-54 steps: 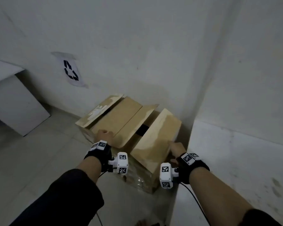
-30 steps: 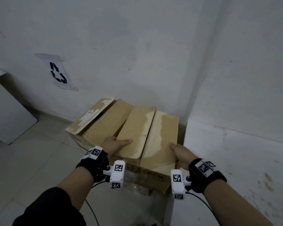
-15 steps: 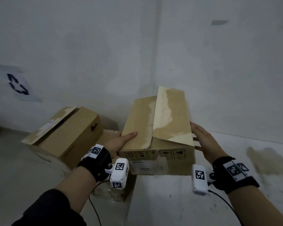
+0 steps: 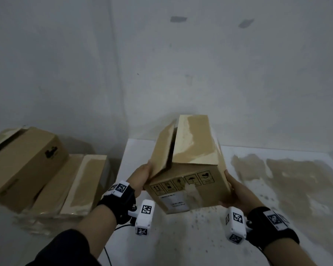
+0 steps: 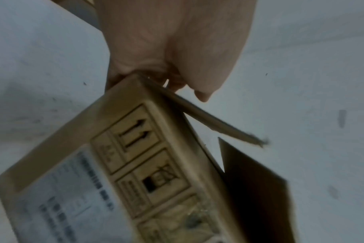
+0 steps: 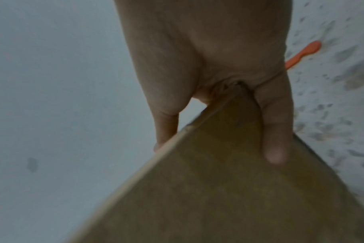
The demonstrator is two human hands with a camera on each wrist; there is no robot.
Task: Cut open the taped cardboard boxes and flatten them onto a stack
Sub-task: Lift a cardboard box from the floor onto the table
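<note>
A brown cardboard box [image 4: 190,169] hangs tilted in the air above the white table [image 4: 277,217], held between both hands. Its top flaps stand loose and partly open, with torn tape marks on them; handling symbols and a white label face me. My left hand [image 4: 142,177] grips its near left corner, thumb by the loose flap. The box [image 5: 135,164] fills the lower left wrist view under my left hand [image 5: 177,78]. My right hand [image 4: 233,191] clasps the right edge. In the right wrist view that box [image 6: 218,189] is wedged between thumb and fingers [image 6: 274,131].
Two more cardboard boxes sit on the floor at the left: a tall one [image 4: 25,162] and a lower one [image 4: 73,183] beside the table. An orange handle [image 6: 305,52] lies on the stained tabletop behind my right hand. White walls meet in a corner behind.
Both hands lifted the box off the floor pile in the corner and carried it right, over the white table. Its flaps, pressed flat before, now gape open.
</note>
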